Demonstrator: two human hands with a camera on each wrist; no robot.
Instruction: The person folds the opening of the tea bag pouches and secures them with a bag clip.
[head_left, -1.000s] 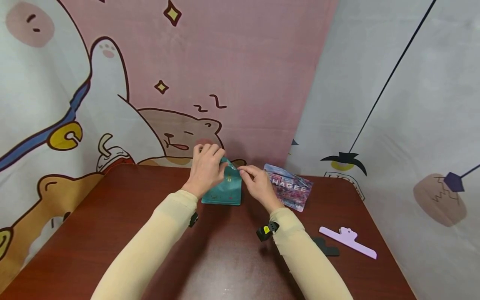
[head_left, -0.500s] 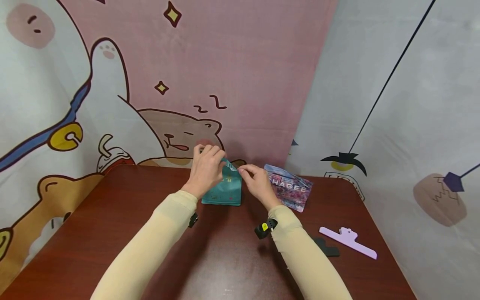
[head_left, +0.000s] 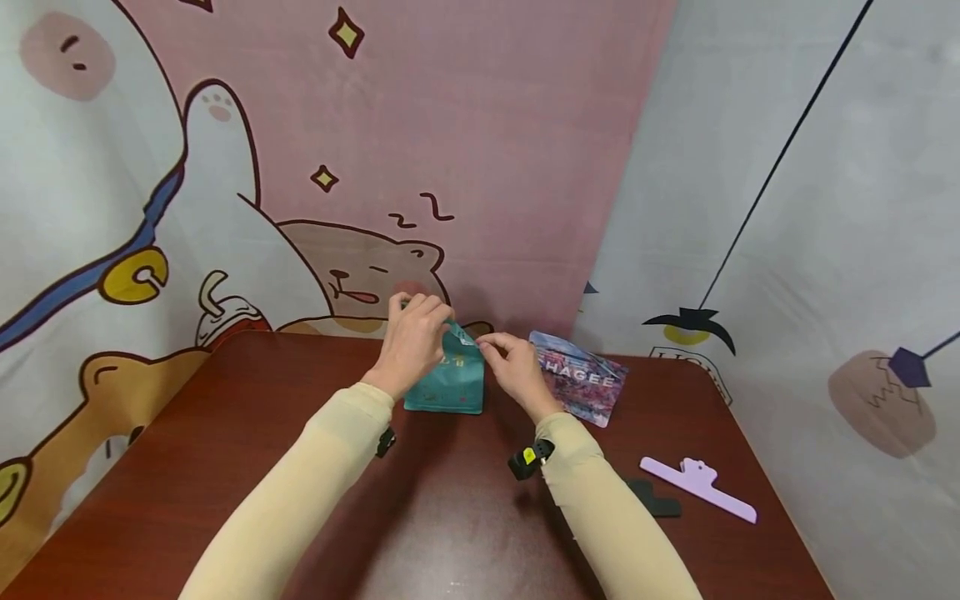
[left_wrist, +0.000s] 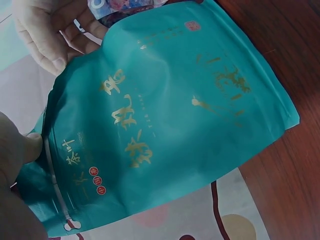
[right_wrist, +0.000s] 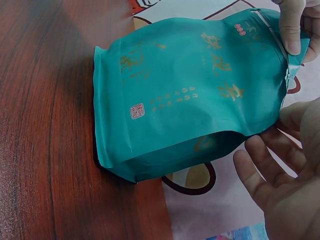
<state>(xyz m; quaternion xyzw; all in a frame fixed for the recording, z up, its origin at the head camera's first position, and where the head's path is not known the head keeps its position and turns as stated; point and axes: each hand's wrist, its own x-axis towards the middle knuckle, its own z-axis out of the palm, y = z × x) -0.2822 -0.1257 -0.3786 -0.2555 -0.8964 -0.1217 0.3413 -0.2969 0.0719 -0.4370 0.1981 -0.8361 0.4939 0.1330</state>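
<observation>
A teal tea bag (head_left: 448,390) with gold lettering stands on the table near its back edge. Its top is slanted and creased. My left hand (head_left: 414,340) grips the top left part, and in the left wrist view the thumb (left_wrist: 33,146) presses near the pale strip (left_wrist: 56,182) across the bag's top. At the top right corner, my right hand (head_left: 517,371) pinches the edge between thumb and fingers. The other right fingers (right_wrist: 255,167) extend loosely beside the bag (right_wrist: 175,90) in the right wrist view.
Right of the bag lies a pink-and-blue printed pouch (head_left: 588,387) with white letters. A lilac long clip (head_left: 697,485) lies near the table's right side, with a dark clip (head_left: 655,500) partly behind my right sleeve (head_left: 611,517). A cartoon-printed cloth (head_left: 510,167) hangs behind the table (head_left: 300,375).
Both hands keep their hold on the bag's top, with the right wrist shifted very slightly left. The head view has moved a little, so the scene sits slightly lower.
</observation>
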